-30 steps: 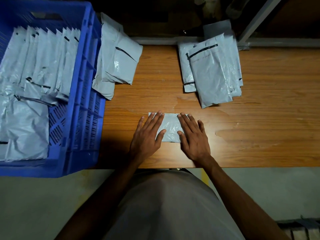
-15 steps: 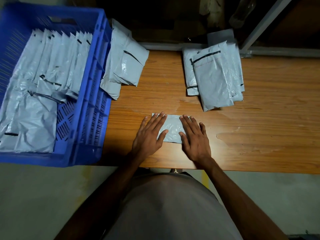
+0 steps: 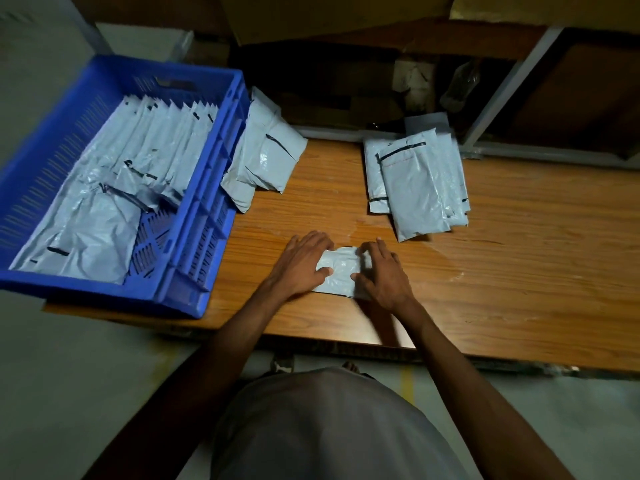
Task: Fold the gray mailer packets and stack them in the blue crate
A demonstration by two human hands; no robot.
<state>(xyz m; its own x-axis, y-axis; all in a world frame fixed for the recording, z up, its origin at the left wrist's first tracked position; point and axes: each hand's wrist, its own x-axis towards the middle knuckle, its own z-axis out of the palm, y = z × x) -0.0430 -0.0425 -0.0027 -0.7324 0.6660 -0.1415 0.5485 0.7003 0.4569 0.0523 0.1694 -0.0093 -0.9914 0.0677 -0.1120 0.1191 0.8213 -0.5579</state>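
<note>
Head view: both hands on one folded gray packet (image 3: 341, 271), lying on the wooden table (image 3: 519, 289) near its front edge, between the two unfolded piles and closer to the person.

Left hand (image 3: 301, 266): covers the packet's left end, thumb on the top face, fingers curled over the far edge. Looks like a grip from the left side.

Right hand (image 3: 384, 275): same on the right end, thumb on the near part of the packet, fingers bent over the far right corner. Slight motion blur here, so whether the fingertips go under the packet, can't tell.

Blue crate (image 3: 194, 244): sits at the table's left end, overhanging the front edge a bit. Inside, a row of folded packets (image 3: 166, 147) stands on edge, leaning, along the far half. Larger flat mailers (image 3: 93, 244) lie on the crate floor in the near left part. Near right part of the floor shows bare grid.

Pile of mailers (image 3: 266, 164): leans against the outside of the crate's right wall, lower end on the table.

Second pile (image 3: 419, 188): flat on the table, far right of the hands, several unfolded mailers fanned out, black seal strips toward the far end. Well apart from the packet being held.

Person's torso in a light shirt (image 3: 329, 427) fills the bottom of the frame.
</note>
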